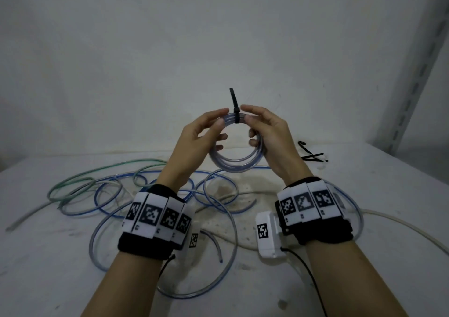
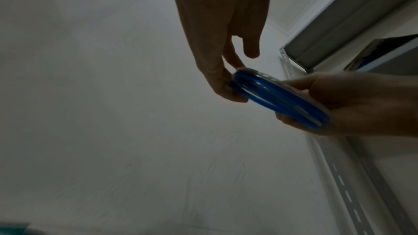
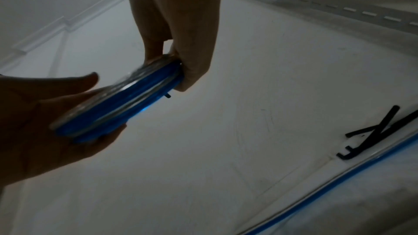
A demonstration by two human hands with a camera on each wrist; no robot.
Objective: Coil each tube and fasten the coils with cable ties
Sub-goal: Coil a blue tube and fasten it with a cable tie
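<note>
Above table [image 1: 364,195] | left hand [image 1: 194,137] – right hand [image 1: 269,132] both gripping coiled tube [image 1: 233,166] | cable tie [image 1: 236,112] around top

Coil [image 1: 234,157] held up above counter [image 1: 364,195], between left hand [image 1: 194,144] on its left side & right hand [image 1: 269,137] on its right. Cable tie [image 1: 236,115] sits on top of coil, tail pointing up, between both hands' fingers. Loose tubes [image 1: 109,195] lie on counter below & left of hands, near wrists. Spare cable ties [image 1: 312,156] on counter to the right, behind right wrist. Wall [image 1: 218,37] at rear; slotted upright [image 1: 413,73] far right.
</note>
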